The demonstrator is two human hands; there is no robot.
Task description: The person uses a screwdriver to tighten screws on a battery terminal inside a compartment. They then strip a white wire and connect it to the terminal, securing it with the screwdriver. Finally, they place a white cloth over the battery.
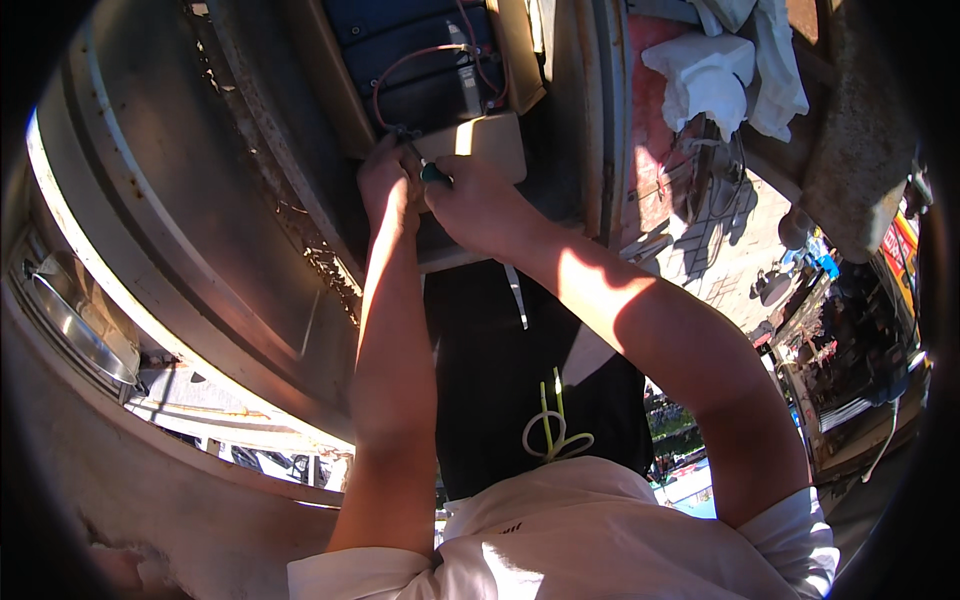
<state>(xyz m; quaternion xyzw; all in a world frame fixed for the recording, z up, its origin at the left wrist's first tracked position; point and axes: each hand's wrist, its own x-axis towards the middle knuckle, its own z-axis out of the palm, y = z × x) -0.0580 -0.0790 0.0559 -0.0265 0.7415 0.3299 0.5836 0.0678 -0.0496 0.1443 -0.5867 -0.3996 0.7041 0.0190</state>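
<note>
My right hand (475,207) is closed around the green handle of a screwdriver (434,174). Its thin shaft points up and left, toward a small dark metal piece (405,132) at my left fingertips. My left hand (385,188) pinches at that piece; its fingers are partly hidden, so I cannot make out exactly what they grip. Just beyond both hands, dark blue battery-like blocks (410,60) sit inside an open cardboard box (515,60). A reddish wire (415,55) loops over the blocks. A tan cardboard flap (495,140) lies right beside my hands.
Rusty metal edges (265,130) and a large brown metal panel (200,200) flank the box on the left. A metal post (600,110) rises on its right. White foam pieces (705,75) lie farther right, above scattered clutter. Pale cords (550,435) hang at my waist.
</note>
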